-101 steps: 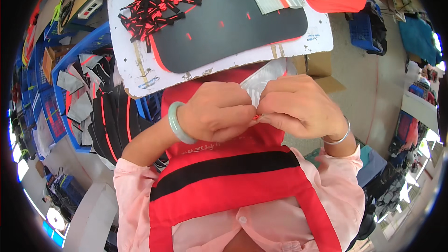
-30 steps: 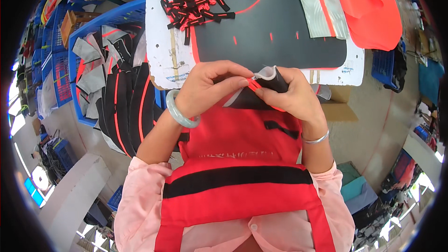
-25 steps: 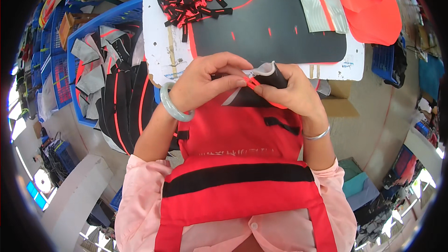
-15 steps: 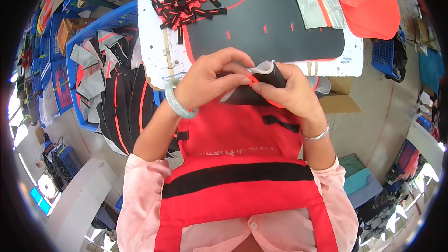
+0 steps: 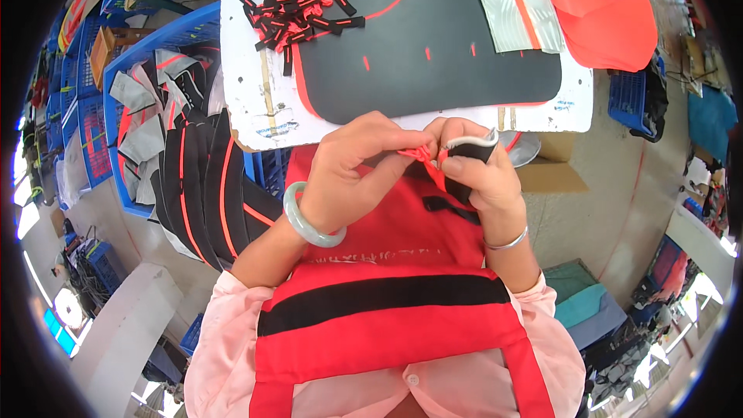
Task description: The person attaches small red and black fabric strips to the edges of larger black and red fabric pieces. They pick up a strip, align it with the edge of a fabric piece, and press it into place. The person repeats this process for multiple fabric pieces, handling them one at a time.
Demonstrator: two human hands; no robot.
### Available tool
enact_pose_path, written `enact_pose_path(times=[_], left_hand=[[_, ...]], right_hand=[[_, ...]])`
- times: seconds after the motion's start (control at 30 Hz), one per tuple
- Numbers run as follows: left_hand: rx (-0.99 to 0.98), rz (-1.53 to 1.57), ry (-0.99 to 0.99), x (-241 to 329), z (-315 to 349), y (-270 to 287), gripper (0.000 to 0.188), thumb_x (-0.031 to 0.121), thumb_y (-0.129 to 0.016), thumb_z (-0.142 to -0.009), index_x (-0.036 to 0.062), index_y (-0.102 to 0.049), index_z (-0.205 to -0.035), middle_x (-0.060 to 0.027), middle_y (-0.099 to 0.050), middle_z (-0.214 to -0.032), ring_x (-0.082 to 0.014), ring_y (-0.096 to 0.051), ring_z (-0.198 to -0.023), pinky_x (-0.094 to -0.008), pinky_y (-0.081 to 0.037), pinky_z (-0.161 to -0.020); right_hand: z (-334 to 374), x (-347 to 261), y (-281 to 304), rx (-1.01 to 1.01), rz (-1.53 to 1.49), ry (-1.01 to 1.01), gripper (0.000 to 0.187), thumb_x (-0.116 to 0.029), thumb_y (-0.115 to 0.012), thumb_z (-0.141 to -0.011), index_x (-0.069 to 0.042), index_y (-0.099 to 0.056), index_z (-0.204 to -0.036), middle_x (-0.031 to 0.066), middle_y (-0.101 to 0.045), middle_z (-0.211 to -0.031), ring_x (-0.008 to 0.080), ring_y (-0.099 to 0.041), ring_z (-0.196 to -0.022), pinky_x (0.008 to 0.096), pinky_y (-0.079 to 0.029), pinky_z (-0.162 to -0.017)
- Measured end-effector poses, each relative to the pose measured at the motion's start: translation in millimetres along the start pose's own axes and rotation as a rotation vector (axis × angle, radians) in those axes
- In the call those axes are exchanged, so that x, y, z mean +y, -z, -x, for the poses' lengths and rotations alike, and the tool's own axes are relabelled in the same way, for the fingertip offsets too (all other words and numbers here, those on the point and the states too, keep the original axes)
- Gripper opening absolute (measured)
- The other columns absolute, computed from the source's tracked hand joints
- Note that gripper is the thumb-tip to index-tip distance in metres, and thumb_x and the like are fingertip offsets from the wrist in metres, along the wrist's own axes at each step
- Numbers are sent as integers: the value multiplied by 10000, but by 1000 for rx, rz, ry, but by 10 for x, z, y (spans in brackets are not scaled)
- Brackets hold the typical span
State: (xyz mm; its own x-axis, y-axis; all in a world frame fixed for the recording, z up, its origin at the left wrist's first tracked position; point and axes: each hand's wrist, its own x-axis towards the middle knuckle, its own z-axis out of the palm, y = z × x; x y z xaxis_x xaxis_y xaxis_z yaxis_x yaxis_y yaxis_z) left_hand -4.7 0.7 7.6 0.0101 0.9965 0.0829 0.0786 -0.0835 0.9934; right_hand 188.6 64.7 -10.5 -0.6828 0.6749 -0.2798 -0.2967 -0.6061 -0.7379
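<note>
Over my lap, just off the table's near edge, my two hands work close together. My left hand (image 5: 352,162), with a pale bangle on its wrist, pinches a bright orange-red strip (image 5: 418,154). The strip runs across to a folded black fabric piece (image 5: 474,152) with a whitish edge. My right hand (image 5: 495,182), a silver bracelet at its wrist, is closed round that piece, its thumb pressed on the front. The fingers partly hide where strip and fabric meet. Beneath both hands is a red apron (image 5: 387,224).
A dark grey panel (image 5: 441,81) lies on the white table (image 5: 271,135). It carries a heap of small black-and-orange tabs (image 5: 282,19), a silver-grey piece (image 5: 515,0) and orange fabric (image 5: 604,8). Left stands a blue basket (image 5: 116,139) of fabric pieces; a cardboard box (image 5: 553,174) is right.
Both hands have come nearer to my body with the black fabric piece, which is now turned more upright in my right hand. My left hand has drawn the orange-red strip to the left.
</note>
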Motion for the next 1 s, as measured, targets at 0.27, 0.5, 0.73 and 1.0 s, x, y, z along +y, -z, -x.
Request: enact_pose_path(times=[0.27, 0.5, 0.73, 1.0], left_hand=[[19, -258, -120, 24, 44, -79, 397, -147, -639, -745, 34, -713, -1091, -90, -637, -838, -217, -612, -724, -311, -493, -625], [41, -321, -176, -82, 18, -194, 411, -130, -637, -740, 22, -698, -1117, -98, -637, -861, -250, -616, -739, -336, -505, -632], [16, -415, -379, -191, -34, -254, 439, -134, -649, -721, 7, -689, -1135, -97, -655, -920, -253, -618, -786, -338, -506, -672], [-123, -37, -314, -61, -33, -382, 393, -5, -767, -746, 38, -693, -1130, -98, -689, -1000, -258, -633, -833, -351, -514, -702]], right_hand=[[59, -231, -147, 41, 423, -41, 196, 98, -609, -743, -24, -456, -740, 54, -619, -906, 82, -494, -711, 265, -422, -613], [57, -176, -137, 103, 799, 223, 214, 97, -631, -699, -6, -455, -763, 108, -600, -865, 202, -554, -765, 326, -457, -680], [182, -158, -51, 184, 787, 245, 203, 72, -679, -712, -3, -567, -863, 125, -644, -937, 258, -599, -830, 339, -485, -762], [540, -295, -12, 270, 1160, 442, 270, 25, -744, -676, -55, -724, -933, 63, -728, -892, 263, -688, -823, 426, -518, -900]])
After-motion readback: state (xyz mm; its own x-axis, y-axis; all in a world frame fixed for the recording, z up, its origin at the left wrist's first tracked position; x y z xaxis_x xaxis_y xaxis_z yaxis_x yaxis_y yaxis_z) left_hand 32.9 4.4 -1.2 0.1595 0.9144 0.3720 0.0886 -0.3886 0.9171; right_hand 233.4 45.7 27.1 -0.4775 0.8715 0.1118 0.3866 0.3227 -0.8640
